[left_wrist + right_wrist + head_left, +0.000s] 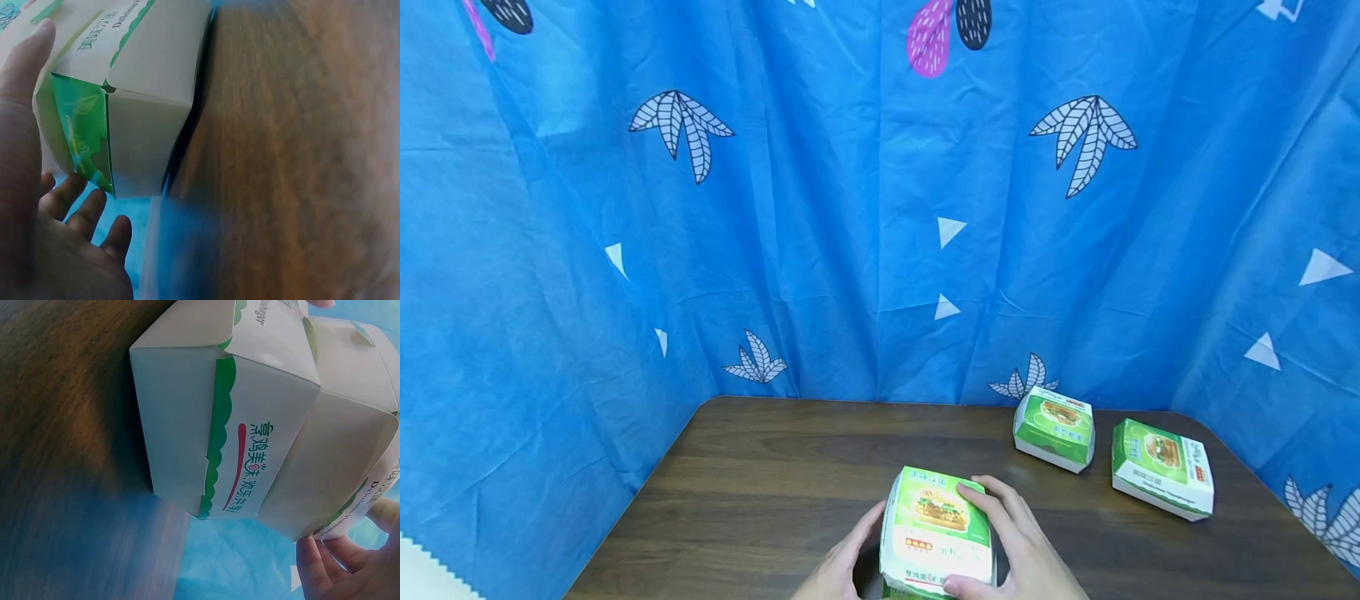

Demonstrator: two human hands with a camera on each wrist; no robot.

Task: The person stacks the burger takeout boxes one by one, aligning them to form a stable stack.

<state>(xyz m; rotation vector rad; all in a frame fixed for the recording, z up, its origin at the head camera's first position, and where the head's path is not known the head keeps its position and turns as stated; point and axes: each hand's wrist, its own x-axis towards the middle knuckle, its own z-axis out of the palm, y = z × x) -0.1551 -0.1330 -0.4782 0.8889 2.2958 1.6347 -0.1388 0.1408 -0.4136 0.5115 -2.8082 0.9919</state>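
Two white-and-green burger boxes are stacked at the near middle of the table. The upper burger box has a burger picture on its lid, and only a green strip of the lower burger box shows beneath it in the head view. My right hand grips the upper box, with fingers over its far right edge and thumb at its near side. The left hand stands beside the stack's left side, thumb and fingers spread; its index fingertip is at the upper box's edge, contact unclear.
Two more burger boxes sit at the table's right: one box near the back edge, another box farther right. A blue patterned curtain surrounds the dark wooden table at the back and sides.
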